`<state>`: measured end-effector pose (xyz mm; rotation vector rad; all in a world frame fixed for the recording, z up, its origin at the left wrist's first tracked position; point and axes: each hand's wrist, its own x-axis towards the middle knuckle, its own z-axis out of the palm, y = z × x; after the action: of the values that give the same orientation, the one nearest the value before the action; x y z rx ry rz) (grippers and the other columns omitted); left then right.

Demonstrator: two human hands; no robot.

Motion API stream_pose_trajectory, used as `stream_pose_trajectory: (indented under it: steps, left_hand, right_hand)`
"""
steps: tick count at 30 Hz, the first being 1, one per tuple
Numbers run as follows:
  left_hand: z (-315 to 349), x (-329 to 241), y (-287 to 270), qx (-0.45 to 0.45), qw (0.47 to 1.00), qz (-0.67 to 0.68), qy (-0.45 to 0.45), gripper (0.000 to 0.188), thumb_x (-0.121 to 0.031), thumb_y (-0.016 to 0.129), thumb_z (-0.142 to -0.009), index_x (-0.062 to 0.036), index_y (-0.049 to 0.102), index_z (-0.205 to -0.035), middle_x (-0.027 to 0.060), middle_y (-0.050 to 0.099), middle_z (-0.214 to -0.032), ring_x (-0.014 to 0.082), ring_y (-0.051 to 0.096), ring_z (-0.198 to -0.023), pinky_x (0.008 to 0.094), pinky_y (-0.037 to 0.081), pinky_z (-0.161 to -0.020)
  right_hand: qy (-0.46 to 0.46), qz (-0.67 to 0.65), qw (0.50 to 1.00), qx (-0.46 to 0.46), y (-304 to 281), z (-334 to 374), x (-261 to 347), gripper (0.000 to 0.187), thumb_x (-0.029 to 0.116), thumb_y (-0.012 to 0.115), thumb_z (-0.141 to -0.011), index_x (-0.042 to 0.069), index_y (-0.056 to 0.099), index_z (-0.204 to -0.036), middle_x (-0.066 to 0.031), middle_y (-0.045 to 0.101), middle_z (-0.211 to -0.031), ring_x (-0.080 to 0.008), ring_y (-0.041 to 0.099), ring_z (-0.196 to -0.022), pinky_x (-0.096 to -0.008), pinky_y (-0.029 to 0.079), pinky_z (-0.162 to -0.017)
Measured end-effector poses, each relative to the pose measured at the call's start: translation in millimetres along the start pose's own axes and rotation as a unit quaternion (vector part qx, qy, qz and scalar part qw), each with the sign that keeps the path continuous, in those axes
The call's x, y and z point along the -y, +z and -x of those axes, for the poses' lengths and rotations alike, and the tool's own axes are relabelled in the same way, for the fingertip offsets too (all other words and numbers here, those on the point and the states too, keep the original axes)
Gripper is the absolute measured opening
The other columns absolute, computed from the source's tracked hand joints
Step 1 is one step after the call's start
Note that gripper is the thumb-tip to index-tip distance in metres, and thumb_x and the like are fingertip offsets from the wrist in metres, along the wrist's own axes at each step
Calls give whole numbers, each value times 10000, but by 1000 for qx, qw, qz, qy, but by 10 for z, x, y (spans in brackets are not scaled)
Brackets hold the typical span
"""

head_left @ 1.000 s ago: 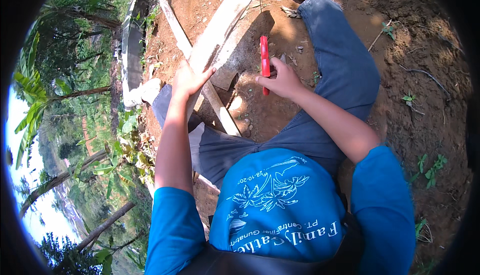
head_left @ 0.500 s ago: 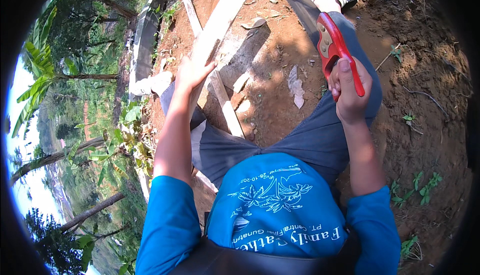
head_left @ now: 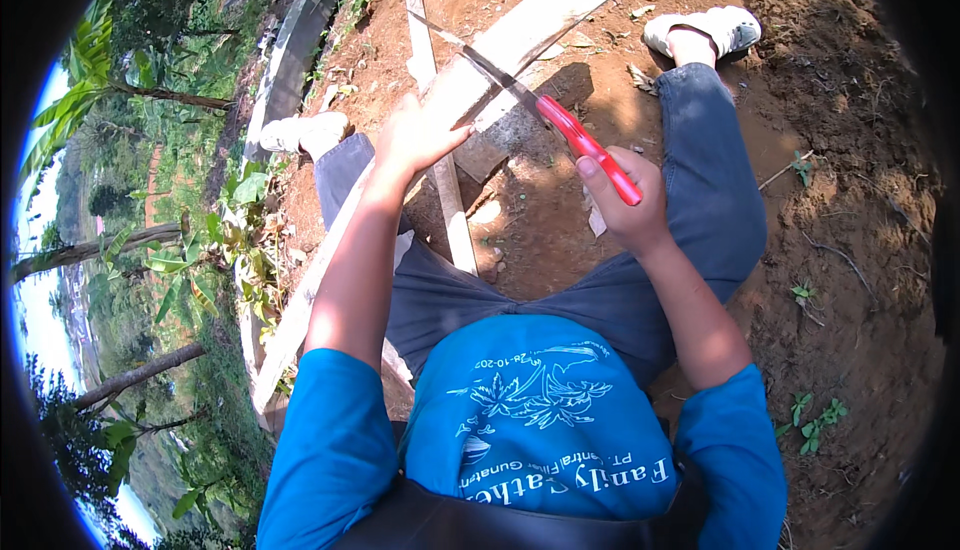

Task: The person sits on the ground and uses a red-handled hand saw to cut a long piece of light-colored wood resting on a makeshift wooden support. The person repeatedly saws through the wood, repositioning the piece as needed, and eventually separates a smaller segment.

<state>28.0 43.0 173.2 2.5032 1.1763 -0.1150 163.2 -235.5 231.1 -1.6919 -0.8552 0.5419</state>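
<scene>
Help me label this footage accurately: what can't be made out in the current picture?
All in the head view:
1) Teeth of the thin grey metal saw blade: too small and blurred.
2) Finger grip of the right hand: partly hidden by the glossy red saw handle and the hand itself.
3) Part of the long pale wooden board: covered by the left hand.
4) Far end of the narrow wooden strip: cut off by the top edge.

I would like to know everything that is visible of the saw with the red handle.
The saw has a glossy red handle, plastic or painted by its look, and a thin metal-looking blade, darker near the handle. It appears nearly edge-on, so its teeth cannot be made out. The handle sits in the grip of the right hand. The blade points forward and left, crossing over the pale wooden plank; whether it touches the wood is unclear.
</scene>
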Motion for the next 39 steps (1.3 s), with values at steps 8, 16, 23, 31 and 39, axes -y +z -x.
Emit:
stream_pose_trajectory:
  steps: [8, 16, 23, 31, 39]
  left_hand:
    - [-48, -6, 66, 13, 1000, 2, -12, 999, -666, 795, -690, 124, 496, -1223, 332, 639, -1198, 413, 647, -1155, 461, 519, -977]
    - [-210, 107, 59, 18, 999, -10, -39, 1084, -707, 788, -672, 104, 460, -1313, 306, 651, -1224, 389, 647, -1174, 446, 528, -987]
    - [-15, 51, 121, -18, 1000, -17, -7, 1094, -668, 791, -685, 113, 427, -1360, 273, 670, -1180, 389, 665, -1121, 435, 538, -968]
    - [85, -194, 154, 56, 998, -14, 9, 1066, -673, 780, -689, 101, 449, -1344, 263, 671, -1187, 379, 679, -1093, 433, 554, -927]
    - [-90, -82, 283, 70, 998, -5, -7, 1150, -728, 762, -691, 104, 404, -1399, 302, 627, -1259, 394, 638, -1181, 452, 524, -997]
  right_hand:
    - [-9, 30, 999, 41, -28, -12, -44, 387, 268, 704, -948, 46, 550, -670, -34, 473, -584, -118, 419, -528, -327, 345, -511]
    - [-3, 53, 997, 58, -485, 511, 279, 321, 237, 704, -950, 18, 607, -737, -40, 508, -600, -109, 466, -545, -310, 372, -520]
    - [-8, 64, 996, 69, -200, 100, 159, 330, 252, 698, -958, 35, 591, -734, -9, 491, -592, -89, 433, -552, -302, 355, -519]
    - [22, 21, 999, 44, 212, -419, -279, 336, 278, 680, -975, 55, 588, -741, 18, 471, -602, -77, 429, -579, -301, 358, -534]
    - [84, 23, 996, 23, -327, 693, 56, 259, 244, 683, -977, 21, 650, -850, 10, 526, -642, -58, 460, -598, -267, 377, -549]
